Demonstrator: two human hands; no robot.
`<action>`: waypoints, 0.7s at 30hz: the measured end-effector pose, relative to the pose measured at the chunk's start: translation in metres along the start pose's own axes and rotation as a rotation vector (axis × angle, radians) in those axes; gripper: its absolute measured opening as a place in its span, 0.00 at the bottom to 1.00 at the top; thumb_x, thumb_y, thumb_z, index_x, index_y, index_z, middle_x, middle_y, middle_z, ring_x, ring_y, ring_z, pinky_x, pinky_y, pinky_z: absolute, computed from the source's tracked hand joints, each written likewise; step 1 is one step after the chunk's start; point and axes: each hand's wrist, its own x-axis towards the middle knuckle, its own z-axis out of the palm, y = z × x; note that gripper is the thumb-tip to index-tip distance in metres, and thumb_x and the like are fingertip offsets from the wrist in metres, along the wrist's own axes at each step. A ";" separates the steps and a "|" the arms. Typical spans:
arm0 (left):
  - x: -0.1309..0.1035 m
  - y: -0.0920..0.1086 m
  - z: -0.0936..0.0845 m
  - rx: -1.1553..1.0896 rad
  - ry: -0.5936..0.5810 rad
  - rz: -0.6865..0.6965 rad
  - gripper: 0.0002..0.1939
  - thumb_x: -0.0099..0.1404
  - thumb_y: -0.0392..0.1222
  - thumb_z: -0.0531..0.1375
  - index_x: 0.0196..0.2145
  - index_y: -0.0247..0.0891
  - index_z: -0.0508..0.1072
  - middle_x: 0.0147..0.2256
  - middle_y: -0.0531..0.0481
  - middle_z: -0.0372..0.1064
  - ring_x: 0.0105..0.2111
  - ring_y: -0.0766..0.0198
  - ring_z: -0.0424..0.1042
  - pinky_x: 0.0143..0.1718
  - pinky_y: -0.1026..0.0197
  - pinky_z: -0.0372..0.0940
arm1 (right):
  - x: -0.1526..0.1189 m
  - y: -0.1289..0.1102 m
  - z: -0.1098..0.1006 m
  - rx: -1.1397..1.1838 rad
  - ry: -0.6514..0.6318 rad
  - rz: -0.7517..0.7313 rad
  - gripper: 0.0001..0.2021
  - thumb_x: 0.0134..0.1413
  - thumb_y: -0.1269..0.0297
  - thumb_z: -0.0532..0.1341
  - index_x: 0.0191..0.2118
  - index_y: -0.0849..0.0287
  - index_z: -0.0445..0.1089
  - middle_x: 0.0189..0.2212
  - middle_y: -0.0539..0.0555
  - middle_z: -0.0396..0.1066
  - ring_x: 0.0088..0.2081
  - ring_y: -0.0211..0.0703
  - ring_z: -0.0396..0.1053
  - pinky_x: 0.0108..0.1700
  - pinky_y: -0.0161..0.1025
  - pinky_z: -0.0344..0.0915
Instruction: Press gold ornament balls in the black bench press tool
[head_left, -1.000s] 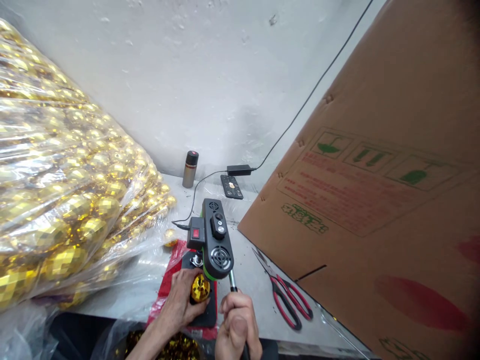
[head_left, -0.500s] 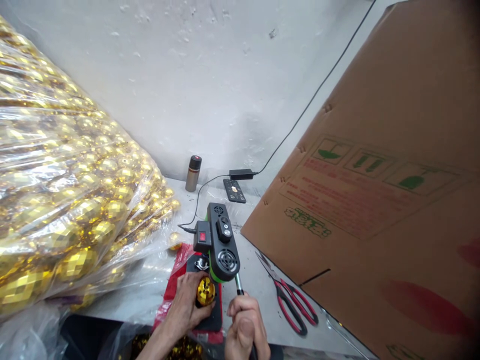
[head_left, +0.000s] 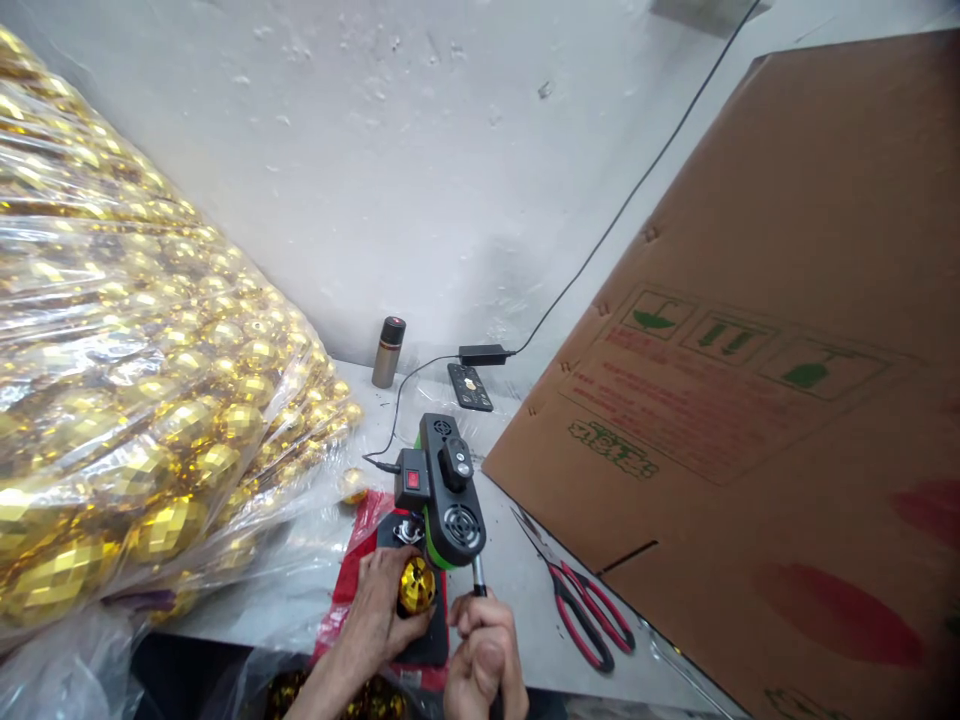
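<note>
A gold faceted ball (head_left: 417,586) is gripped between the thumb and fingers of my left hand (head_left: 379,610), over the dark base of a black and green device (head_left: 452,490). My right hand (head_left: 487,650) is closed around a lever (head_left: 479,575) with a metal shaft, beside the device's front end. A red switch sits on the small box at the device's left side. Under the base lies a red plastic sheet (head_left: 346,590). Another gold ball (head_left: 353,486) rests behind the sheet.
Clear plastic full of gold balls (head_left: 172,400) fills the left. A large cardboard box (head_left: 712,400) stands right, red-handled scissors (head_left: 585,610) beside it. Behind are a bottle (head_left: 388,353), a phone (head_left: 470,387) and a power adapter (head_left: 483,355) with its cable.
The view has shifted slightly, and the device's upper body appears a little to the right and lower. Both hands keep their grips on the ball and the lever.
</note>
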 end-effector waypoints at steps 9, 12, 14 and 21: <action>0.004 0.004 -0.006 -0.030 -0.029 -0.015 0.29 0.53 0.36 0.70 0.54 0.40 0.76 0.47 0.40 0.79 0.48 0.42 0.77 0.52 0.40 0.71 | 0.021 -0.011 -0.020 -0.033 -0.177 -0.003 0.19 0.74 0.66 0.50 0.27 0.56 0.62 0.27 0.46 0.65 0.27 0.34 0.64 0.38 0.37 0.64; -0.010 -0.002 -0.003 -0.027 0.006 -0.017 0.30 0.54 0.37 0.71 0.56 0.40 0.75 0.50 0.38 0.79 0.50 0.40 0.77 0.53 0.38 0.72 | 0.051 -0.042 -0.017 -0.010 -0.159 0.295 0.17 0.75 0.65 0.52 0.29 0.56 0.64 0.26 0.46 0.61 0.25 0.34 0.58 0.29 0.37 0.53; -0.028 -0.013 -0.004 -0.002 0.032 0.008 0.32 0.55 0.40 0.73 0.58 0.42 0.75 0.52 0.37 0.78 0.53 0.39 0.76 0.54 0.37 0.73 | 0.067 -0.058 -0.013 -0.001 -0.150 0.349 0.18 0.74 0.61 0.54 0.29 0.56 0.65 0.26 0.47 0.61 0.26 0.35 0.57 0.30 0.38 0.52; -0.034 -0.045 -0.056 0.228 0.208 0.046 0.26 0.74 0.56 0.57 0.63 0.43 0.70 0.60 0.39 0.75 0.59 0.44 0.74 0.58 0.42 0.73 | 0.062 -0.070 -0.007 -0.036 -0.118 0.474 0.21 0.75 0.56 0.54 0.27 0.56 0.64 0.25 0.47 0.61 0.25 0.35 0.56 0.31 0.40 0.51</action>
